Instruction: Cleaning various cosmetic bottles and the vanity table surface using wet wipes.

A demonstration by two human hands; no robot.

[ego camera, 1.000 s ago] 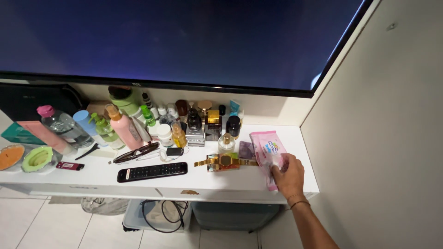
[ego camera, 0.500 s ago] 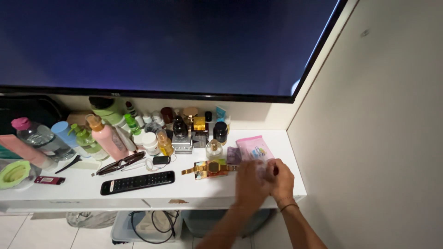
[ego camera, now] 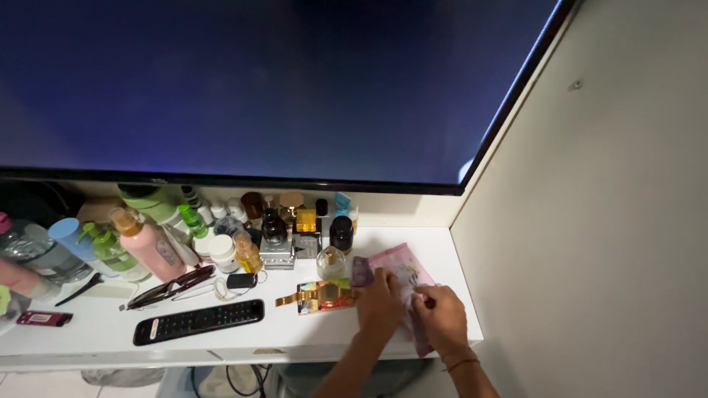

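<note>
Head view shows both hands at lower right of the frame, on the pink wipes pack that lies flat on the white tabletop near its right end. The left hand presses down on the pack's middle with fingers curled; the right hand pinches at the pack's near end, fingers closed on its top. Whether the flap is already lifted is hidden by the hands, and no wipe shows outside the pack, so the pulling looks just begun. A gold watch lies just left of the pack, a black remote farther left.
</note>
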